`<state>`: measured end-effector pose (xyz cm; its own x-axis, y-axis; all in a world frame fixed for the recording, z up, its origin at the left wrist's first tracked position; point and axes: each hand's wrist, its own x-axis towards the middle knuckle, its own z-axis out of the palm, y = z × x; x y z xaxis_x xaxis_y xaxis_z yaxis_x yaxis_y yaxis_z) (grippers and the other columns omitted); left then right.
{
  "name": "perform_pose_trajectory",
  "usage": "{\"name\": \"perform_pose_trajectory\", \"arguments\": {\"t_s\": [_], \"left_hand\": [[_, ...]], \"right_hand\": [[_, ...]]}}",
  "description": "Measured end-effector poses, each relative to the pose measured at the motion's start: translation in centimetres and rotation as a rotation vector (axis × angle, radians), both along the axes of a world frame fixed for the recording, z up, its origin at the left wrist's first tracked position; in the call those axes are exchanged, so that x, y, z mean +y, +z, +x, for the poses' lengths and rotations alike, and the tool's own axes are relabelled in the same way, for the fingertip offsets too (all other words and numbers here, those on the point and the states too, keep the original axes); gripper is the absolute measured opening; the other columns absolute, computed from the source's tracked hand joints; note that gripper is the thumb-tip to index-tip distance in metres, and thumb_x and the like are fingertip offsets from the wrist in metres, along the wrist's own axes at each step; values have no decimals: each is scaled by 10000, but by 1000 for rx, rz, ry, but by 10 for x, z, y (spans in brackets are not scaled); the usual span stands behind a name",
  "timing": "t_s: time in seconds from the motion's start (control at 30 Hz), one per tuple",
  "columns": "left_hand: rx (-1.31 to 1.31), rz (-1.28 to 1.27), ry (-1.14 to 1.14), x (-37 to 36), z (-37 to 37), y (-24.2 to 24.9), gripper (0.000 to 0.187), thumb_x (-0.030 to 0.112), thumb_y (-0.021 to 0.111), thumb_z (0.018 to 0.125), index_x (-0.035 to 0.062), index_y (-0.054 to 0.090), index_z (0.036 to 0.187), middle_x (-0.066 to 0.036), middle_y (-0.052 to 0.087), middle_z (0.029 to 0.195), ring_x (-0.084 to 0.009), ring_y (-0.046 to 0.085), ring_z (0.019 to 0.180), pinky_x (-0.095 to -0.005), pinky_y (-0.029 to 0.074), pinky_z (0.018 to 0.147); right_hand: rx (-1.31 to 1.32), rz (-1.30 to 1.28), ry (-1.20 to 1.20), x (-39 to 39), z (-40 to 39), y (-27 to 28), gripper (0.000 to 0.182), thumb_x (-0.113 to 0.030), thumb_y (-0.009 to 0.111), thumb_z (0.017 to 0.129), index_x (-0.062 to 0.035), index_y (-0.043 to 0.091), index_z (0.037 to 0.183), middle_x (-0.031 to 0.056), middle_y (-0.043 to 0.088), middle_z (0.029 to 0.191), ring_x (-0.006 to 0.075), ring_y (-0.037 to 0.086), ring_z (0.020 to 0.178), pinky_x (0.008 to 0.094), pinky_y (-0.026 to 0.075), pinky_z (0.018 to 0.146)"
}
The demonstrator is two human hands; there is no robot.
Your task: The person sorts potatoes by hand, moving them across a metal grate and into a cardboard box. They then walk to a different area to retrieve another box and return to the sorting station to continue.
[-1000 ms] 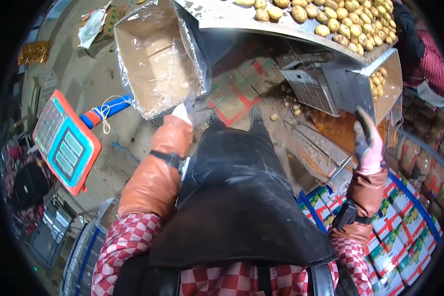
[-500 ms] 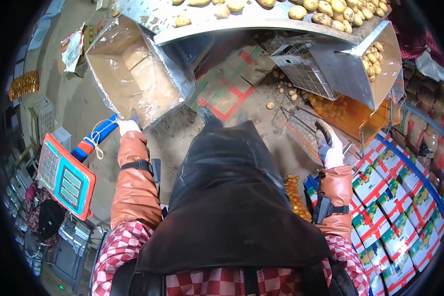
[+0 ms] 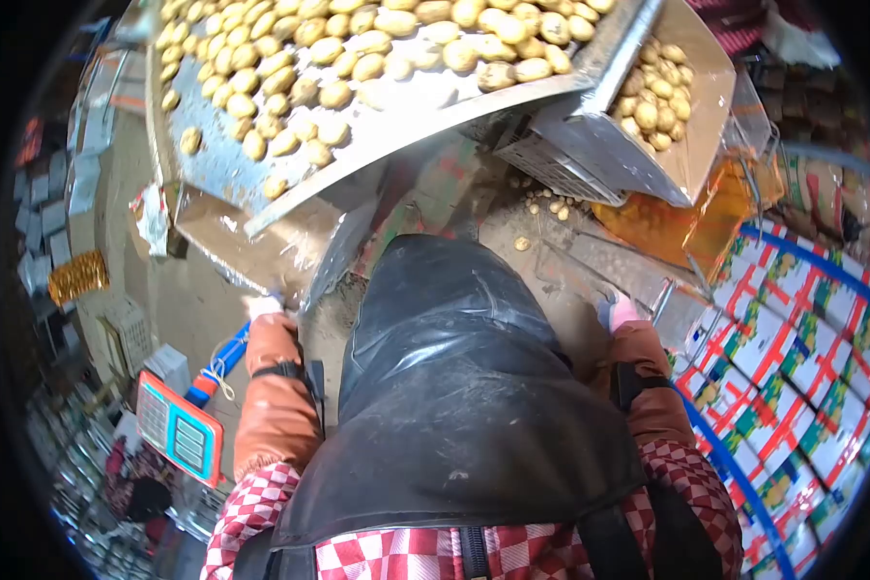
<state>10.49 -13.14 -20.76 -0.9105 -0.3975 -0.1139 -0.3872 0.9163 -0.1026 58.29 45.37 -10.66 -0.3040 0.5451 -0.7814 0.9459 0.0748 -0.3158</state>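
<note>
Gloved left hand (image 3: 261, 306) grips crinkly foil-lined box (image 3: 224, 244) (cardboard)

potatoes (image 3: 358, 58) on table (image 3: 387, 126), box (image 3: 261, 251) beneath

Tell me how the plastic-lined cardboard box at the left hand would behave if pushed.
The plastic-lined cardboard box looks empty, so it is probably light and would slide or tip easily. Its open cardboard walls may flex under the left hand. The loose clear liner looks slippery and could bunch or slip when gripped.
</note>
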Motion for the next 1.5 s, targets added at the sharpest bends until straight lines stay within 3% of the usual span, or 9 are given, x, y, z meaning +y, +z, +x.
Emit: {"name": "perform_pose_trajectory", "arguments": {"t_s": [0.17, 0.37, 0.5, 0.57, 0.7, 1.0, 1.23, 1.37, 1.5], "left_hand": [[515, 500, -802, 216, -20, 201, 598, 348, 677, 848, 31, 530, 1334, -223, 472, 1406, -393, 407, 1319, -494, 303, 1103], [229, 131, -1698, 387, -6, 203, 700, 489, 729, 780, 87, 541, 1321, -232, 424, 1438, -446, 351, 1344, -602, 219, 1115], [251, 158, -1792, 412, -31, 169, 615, 443, 731, 793, 110, 566, 1282, -189, 447, 1441, -408, 336, 1372, -601, 218, 1117], [324, 192, -1883, 415, -48, 153, 567, 357, 821, 722, 44, 593, 1137, -206, 472, 1413, -415, 384, 1339, -644, 267, 1064], [337, 187, -1883, 422, -45, 158, 421, 178, 834, 707, 29, 597, 1021, -188, 518, 1375, -399, 460, 1272, -470, 384, 1052], [243, 521, -1803, 413, -92, 124, 332, 142, 509, 948, -24, 551, 1232, -112, 617, 1136, -236, 598, 957, -317, 509, 866], [93, 458, -1771, 416, -75, 144, 363, 146, 608, 899, 32, 556, 1239, -98, 645, 1050, -185, 617, 866, -282, 516, 770], [-199, 731, -1451, 408, -85, 116, 533, 447, 495, 982, 89, 438, 1373, -117, 565, 1170, -235, 599, 958, -350, 550, 808], [-246, 1026, -1256, 409, -106, 111, 399, 298, 515, 976, 48, 531, 1286, -99, 609, 1104, -199, 608, 915, -322, 535, 787]], "right_hand": [[-46, 82, -203, -84, 45, -26, 351, -242, 659, 857, -114, 663, 1184, 165, 686, 1066, 257, 653, 977, 358, 494, 874], [90, -121, -408, -252, 88, -44, 353, -208, 638, 900, -63, 626, 1222, 111, 681, 1116, 200, 633, 992, 314, 484, 875], [231, -2, -376, -375, 155, -90, 337, -231, 629, 914, -73, 634, 1212, 82, 688, 1051, 158, 628, 883, 311, 504, 767], [137, -282, -1007, -439, 176, -106, 391, -319, 597, 904, -50, 639, 1184, 146, 661, 1169, 292, 611, 1111, 368, 468, 947], [-205, -312, -703, -424, 146, -37, 441, -395, 636, 860, -94, 650, 1182, 156, 669, 1143, 308, 621, 1092, 393, 467, 949], [167, -69, -669, -408, 204, -186, 331, -203, 626, 871, -69, 649, 1172, 126, 689, 1095, 227, 644, 1018, 333, 485, 907], [159, -485, -1051, -404, 183, -130, 311, -127, 636, 880, -71, 643, 1186, 63, 691, 1060, 164, 626, 971, 285, 478, 886], [-76, -358, -937, -376, 184, -114, 326, -115, 656, 870, -82, 639, 1194, 56, 692, 1052, 162, 623, 952, 280, 488, 853], [91, -170, -798, -374, 188, -131, 300, -104, 621, 890, -83, 639, 1189, 30, 690, 1026, 157, 601, 879, 279, 486, 802]]}}
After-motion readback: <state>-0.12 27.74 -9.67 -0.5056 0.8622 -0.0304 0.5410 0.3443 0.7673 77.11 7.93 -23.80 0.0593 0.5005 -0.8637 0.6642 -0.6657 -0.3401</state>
